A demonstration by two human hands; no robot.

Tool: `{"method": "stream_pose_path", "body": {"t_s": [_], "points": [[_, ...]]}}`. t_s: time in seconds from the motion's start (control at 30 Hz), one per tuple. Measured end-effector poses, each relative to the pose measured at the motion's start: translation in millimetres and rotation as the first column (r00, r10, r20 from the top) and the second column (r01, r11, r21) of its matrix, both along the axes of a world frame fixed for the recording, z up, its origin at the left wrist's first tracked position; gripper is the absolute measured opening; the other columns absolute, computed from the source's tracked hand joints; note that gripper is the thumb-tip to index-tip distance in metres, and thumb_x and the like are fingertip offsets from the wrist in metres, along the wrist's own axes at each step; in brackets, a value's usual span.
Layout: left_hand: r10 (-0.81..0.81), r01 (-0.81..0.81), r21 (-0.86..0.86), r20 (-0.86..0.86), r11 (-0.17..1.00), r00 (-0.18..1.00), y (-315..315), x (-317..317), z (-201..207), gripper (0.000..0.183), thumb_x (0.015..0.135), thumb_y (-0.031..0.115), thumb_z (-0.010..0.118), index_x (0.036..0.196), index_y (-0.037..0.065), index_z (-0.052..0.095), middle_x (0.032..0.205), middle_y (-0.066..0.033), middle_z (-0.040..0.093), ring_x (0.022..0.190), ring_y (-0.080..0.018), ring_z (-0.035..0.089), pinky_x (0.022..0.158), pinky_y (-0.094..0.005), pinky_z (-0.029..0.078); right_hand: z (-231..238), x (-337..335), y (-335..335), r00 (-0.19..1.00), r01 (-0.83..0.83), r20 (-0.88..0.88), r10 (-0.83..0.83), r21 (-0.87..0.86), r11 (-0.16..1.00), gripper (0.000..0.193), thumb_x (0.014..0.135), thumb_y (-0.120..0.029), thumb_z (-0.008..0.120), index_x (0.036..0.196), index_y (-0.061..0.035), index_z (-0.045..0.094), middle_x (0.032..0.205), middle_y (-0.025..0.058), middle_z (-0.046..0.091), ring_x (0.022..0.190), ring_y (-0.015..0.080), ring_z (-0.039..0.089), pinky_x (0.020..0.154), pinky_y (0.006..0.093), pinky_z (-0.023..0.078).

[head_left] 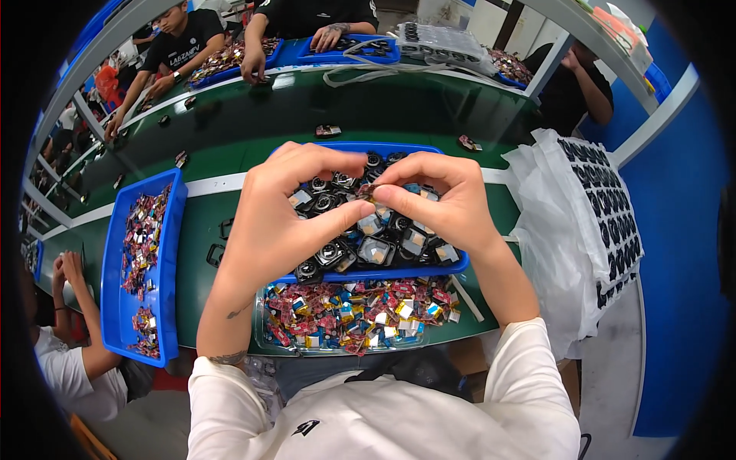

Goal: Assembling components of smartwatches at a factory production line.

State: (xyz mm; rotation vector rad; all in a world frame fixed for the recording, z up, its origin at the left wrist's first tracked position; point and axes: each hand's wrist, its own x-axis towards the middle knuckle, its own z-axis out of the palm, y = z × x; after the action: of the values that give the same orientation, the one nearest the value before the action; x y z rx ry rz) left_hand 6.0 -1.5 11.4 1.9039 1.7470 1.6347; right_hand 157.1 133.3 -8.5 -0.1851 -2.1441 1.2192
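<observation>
Green bench (195, 264) surface is stretching toward co-workers (318, 11) on its far side. Over the middle of its near edge, the right hand (452, 195) is pinching a small dark part (369, 189) between thumb and forefinger. The left hand (284, 207) is curving half open just beside that part, its thumb and forefinger spreading apart; whether its thumb is touching the part, I cannot tell. Below both hands, a blue tray (399, 273) is holding black housings (376, 251). Nearer the bench's edge, a clear tray (261, 330) is brimming with red, yellow, blue and white pieces (360, 310). Toward the left end, a blue bin (173, 268) is holding similar pieces.
</observation>
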Motion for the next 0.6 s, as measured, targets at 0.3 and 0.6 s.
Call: {"method": "stream_pose_path", "body": {"t_s": [0.3,0.6], "points": [[-0.143,0.162,-0.044,0.286,0.986,0.948,4,-9,-11,0.010,0.072,0.000,0.067,0.080,-0.003,0.061,0.078,-0.0072,0.066,0.075,-0.0111,0.062,0.071,-0.0246,0.048,5,2,1,0.995,-0.029,-0.096,0.022,-0.068,0.997,0.010,0.082,-0.004,0.067,0.084,0.0053,0.063,0.080,0.0096,0.066,0.072,0.0133,0.065,0.059,0.0212,0.052],[-0.137,0.211,-0.175,0.361,0.962,0.923,4,-1,-9,0.012,0.076,0.007,0.072,0.081,-0.002,0.067,0.073,-0.0023,0.065,0.067,-0.0063,0.057,0.061,-0.0208,0.045,-7,-5,-4,0.967,0.052,-0.254,-0.021,0.117,0.992,0.009,0.080,-0.009,0.071,0.079,-0.0003,0.069,0.070,0.0020,0.064,0.058,0.0040,0.056,0.053,0.0182,0.043]]}}
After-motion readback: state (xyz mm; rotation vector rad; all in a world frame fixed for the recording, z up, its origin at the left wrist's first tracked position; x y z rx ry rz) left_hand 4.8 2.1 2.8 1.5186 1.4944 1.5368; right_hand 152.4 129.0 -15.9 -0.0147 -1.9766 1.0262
